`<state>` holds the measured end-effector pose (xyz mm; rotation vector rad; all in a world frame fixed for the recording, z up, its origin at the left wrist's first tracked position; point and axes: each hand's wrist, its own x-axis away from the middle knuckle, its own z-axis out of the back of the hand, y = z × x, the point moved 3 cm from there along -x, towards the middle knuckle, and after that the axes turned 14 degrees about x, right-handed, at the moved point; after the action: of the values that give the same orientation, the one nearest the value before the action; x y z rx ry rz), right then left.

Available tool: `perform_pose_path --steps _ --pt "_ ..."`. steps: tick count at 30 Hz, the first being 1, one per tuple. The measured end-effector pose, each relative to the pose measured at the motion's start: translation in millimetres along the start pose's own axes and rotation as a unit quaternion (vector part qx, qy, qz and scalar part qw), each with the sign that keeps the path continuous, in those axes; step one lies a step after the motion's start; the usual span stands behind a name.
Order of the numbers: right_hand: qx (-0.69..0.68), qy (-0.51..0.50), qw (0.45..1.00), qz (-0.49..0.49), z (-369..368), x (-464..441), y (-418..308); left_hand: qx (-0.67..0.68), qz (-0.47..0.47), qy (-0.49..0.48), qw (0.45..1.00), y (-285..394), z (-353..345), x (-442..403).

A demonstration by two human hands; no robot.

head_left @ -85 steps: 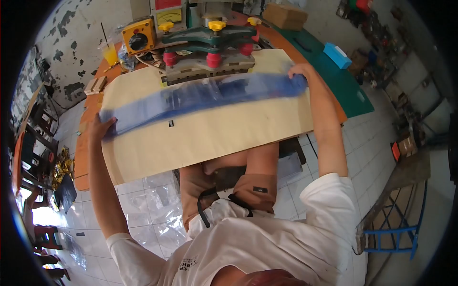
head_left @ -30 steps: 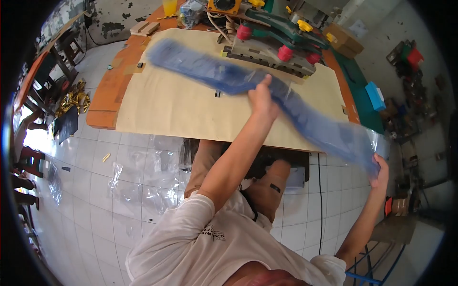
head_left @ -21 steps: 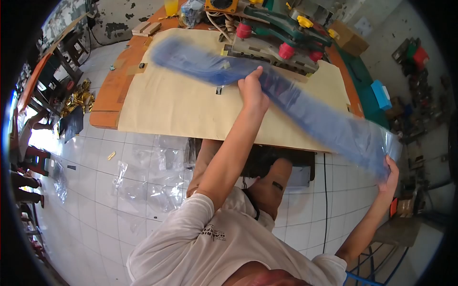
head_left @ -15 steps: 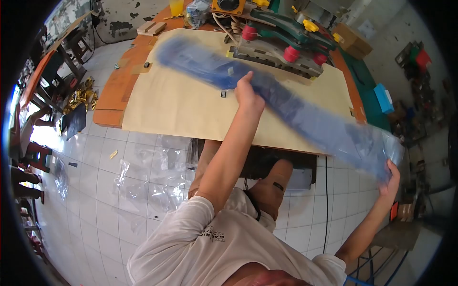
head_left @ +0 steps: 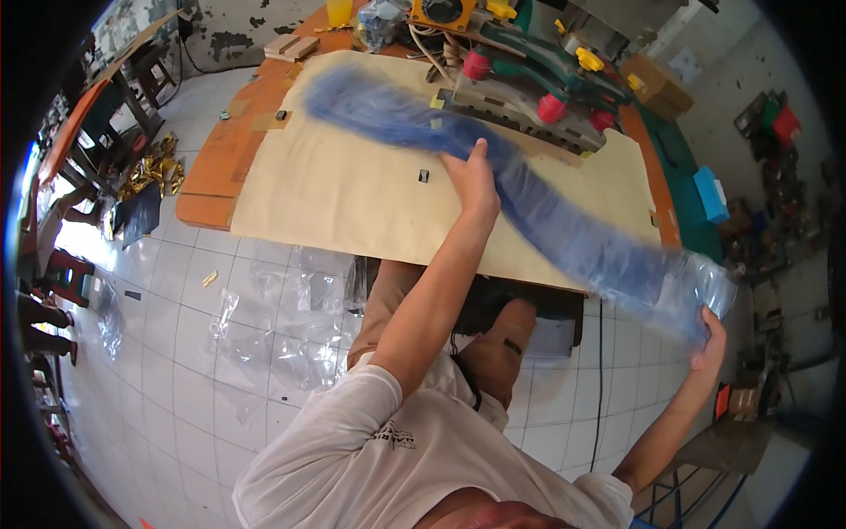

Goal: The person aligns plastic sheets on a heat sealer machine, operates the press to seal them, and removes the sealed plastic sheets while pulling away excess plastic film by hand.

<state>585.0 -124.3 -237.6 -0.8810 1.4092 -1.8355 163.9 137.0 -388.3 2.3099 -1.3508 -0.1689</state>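
Note:
A long blue strip in a clear plastic sleeve (head_left: 582, 229), smeared by motion, stretches across the paper-covered table from upper left to lower right. My left hand (head_left: 476, 187) grips the strip near its middle, thumb on top; the other fingers are mostly hidden. At the strip's right end, past the table's front edge, my right hand (head_left: 710, 342) is closed on the clear plastic. The left end hangs free of my hands over the paper. A small black piece (head_left: 424, 176) lies on the paper left of my left hand.
Tan paper (head_left: 335, 203) covers much of the wooden table (head_left: 207, 189). Behind the strip stands a green machine with red knobs (head_left: 552, 108). Wooden blocks (head_left: 291, 47) sit at the back left, a cardboard box (head_left: 656, 86) at the back right. Clear plastic scraps (head_left: 304, 353) litter the floor.
The strip's right end and my right hand have shifted slightly left and down. My left hand keeps its hold on the middle, and the strip's free left part is still blurred. The view has shifted a little.

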Motion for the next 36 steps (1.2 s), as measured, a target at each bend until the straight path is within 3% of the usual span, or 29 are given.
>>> perform_pose_path --steps 3,8,12,15,19,21,26,28,32,33,36 --pt "0.010 0.006 1.000 0.024 6.0 5.8 3.5 0.098 0.040 -0.014 0.994 19.3 -0.1 -8.9" --pt "-0.013 0.033 0.997 0.066 17.8 49.4 -28.3 0.302 0.226 -0.026 0.926 49.2 9.9 -45.0" --pt "-0.021 0.118 0.984 0.133 67.2 64.5 -55.1 0.234 0.266 -0.019 0.935 71.8 1.2 -47.5" --pt "-0.055 0.067 0.988 0.130 43.0 108.2 -106.5 0.210 0.279 0.034 0.936 70.0 4.1 -42.7" --pt "-0.060 0.097 0.975 0.192 20.5 146.5 -122.4 0.255 0.291 0.002 0.922 102.5 -3.1 -3.8" --pt "-0.063 0.133 0.961 0.236 32.7 162.2 -131.3 0.328 0.303 -0.028 0.894 112.6 -0.9 8.6" --pt "-0.048 0.249 0.913 0.319 59.8 206.8 -141.5 0.307 0.283 -0.026 0.908 122.2 15.0 32.6" --pt "-0.033 0.294 0.895 0.334 73.1 225.4 -143.5 0.321 0.346 -0.021 0.882 123.0 22.0 39.2" --pt "0.004 0.391 0.853 0.346 104.5 268.4 -140.6 0.284 0.333 -0.057 0.897 144.2 14.9 67.8" --pt "0.013 0.411 0.844 0.345 112.6 278.2 -139.2 0.206 0.314 -0.043 0.926 136.0 18.1 77.4" --pt "0.034 0.463 0.817 0.343 136.8 306.5 -133.7 0.267 0.431 -0.034 0.861 128.1 11.5 136.5"
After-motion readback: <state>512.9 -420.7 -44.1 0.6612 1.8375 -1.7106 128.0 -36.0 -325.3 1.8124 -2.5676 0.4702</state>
